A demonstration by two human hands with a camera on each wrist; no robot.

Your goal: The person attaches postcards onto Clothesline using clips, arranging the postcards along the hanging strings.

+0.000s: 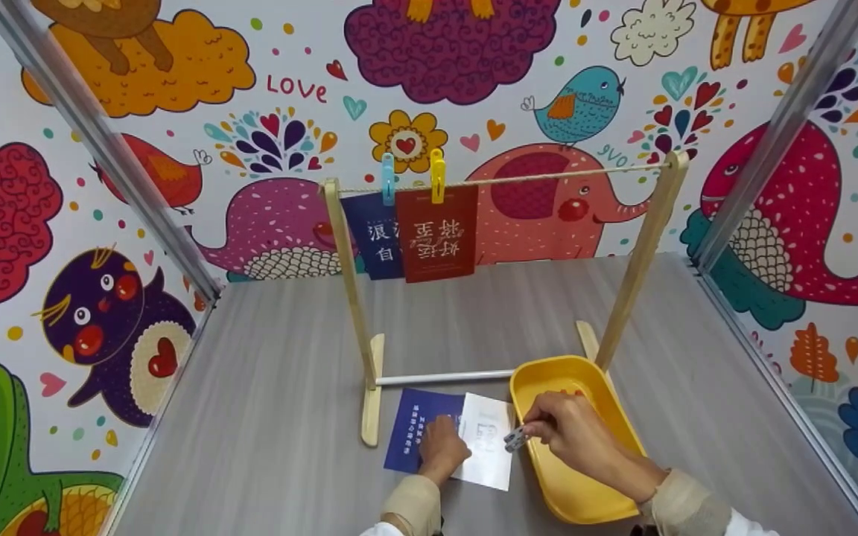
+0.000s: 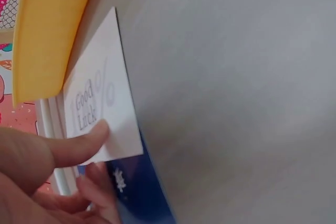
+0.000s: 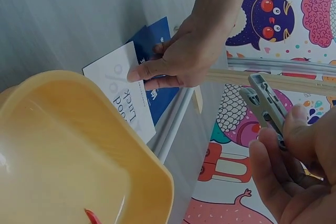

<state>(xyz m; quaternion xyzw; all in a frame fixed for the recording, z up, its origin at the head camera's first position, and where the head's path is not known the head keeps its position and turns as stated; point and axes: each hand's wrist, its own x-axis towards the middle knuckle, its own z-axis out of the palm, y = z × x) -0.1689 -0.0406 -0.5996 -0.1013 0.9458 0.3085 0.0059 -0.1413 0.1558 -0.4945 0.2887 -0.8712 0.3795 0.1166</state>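
white card [image 1: 487, 455] and grey clip [image 1: 516, 439], pinched in the fingers of left hand [image 1: 442, 449] and right hand [image 1: 576, 433] respectively, suggest pick-up, next likely needing a lift to the rope [image 1: 563, 175].

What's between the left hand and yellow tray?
White card, pinched by left hand, plus grey clip in right hand; head view shows both.

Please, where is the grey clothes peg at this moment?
In the head view, right of centre, the right hand pinches the grey clothes peg by the left rim of the yellow basin, near the white card.
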